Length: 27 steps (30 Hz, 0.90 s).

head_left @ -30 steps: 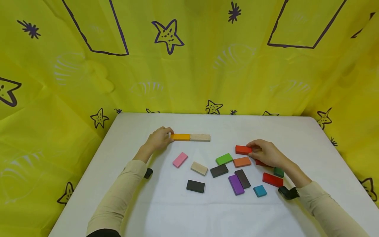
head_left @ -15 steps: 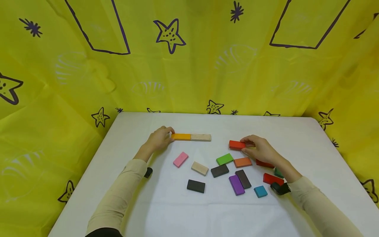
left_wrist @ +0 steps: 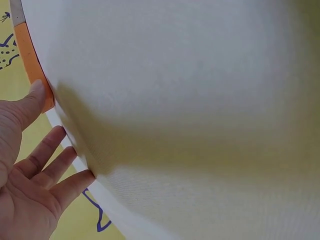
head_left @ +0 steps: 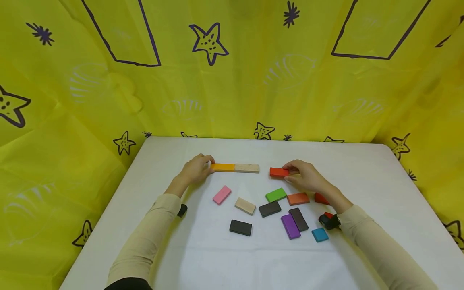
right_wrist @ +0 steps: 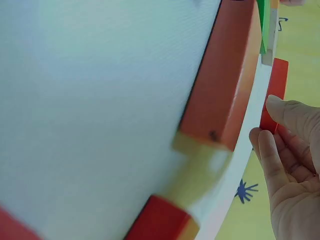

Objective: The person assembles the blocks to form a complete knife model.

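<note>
At the back of the table an orange block (head_left: 222, 167) and a natural wood block (head_left: 246, 168) lie end to end in a row. My left hand (head_left: 197, 168) holds the orange block's left end, its thumb (left_wrist: 36, 92) against the block's face and the other fingers spread behind. To the right of the row, my right hand (head_left: 304, 175) pinches a red block (head_left: 279, 172) by its right end between thumb and fingers. A short gap separates the red block from the wood block. In the right wrist view, the red block (right_wrist: 277, 82) points toward the row.
Several loose blocks lie nearer the front: pink (head_left: 222, 195), natural wood (head_left: 245, 206), green (head_left: 276, 195), orange-red (head_left: 298, 198), purple (head_left: 291, 226), blue (head_left: 320, 235) and dark ones (head_left: 241, 227). More red blocks (head_left: 321, 199) are partly hidden by the right arm. A yellow patterned cloth (head_left: 232, 88) stands behind.
My right hand has carried the red block left and toward the back, close to the row's right end. My left hand stays at the orange block.
</note>
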### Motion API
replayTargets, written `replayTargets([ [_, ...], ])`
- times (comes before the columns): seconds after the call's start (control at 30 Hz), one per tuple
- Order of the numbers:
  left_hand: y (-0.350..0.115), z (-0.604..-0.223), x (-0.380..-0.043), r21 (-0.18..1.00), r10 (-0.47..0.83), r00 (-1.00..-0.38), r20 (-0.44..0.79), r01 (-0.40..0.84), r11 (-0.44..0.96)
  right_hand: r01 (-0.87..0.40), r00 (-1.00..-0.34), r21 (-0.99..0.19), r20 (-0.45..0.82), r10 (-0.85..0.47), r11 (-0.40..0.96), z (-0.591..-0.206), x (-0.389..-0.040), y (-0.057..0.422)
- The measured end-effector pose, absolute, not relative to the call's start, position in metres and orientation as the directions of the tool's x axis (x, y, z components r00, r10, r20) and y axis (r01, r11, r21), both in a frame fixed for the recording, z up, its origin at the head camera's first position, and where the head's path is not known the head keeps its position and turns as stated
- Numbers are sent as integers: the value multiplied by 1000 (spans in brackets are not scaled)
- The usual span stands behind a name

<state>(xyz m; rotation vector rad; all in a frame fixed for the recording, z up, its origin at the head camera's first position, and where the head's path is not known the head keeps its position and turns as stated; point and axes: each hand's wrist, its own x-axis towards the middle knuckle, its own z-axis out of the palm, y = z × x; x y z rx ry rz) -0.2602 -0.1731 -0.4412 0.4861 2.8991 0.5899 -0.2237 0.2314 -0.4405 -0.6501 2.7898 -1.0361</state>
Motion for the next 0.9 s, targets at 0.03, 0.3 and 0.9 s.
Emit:
replayTargets([
  [0.03, -173, -441, -260, 401, 339, -937, -77, 282, 871, -359, -904, -640, 56, -424, 680, -440, -225, 229],
  [0.3, -172, -442, -259, 407, 327, -940, -98, 263, 875, -366, -899, -632, 51, -435, 683, -441, -235, 214],
  [0.9, -172, -438, -259, 410, 330, -940, -87, 268, 872, -345, -908, -600, 18, -419, 722, -441, -248, 197],
])
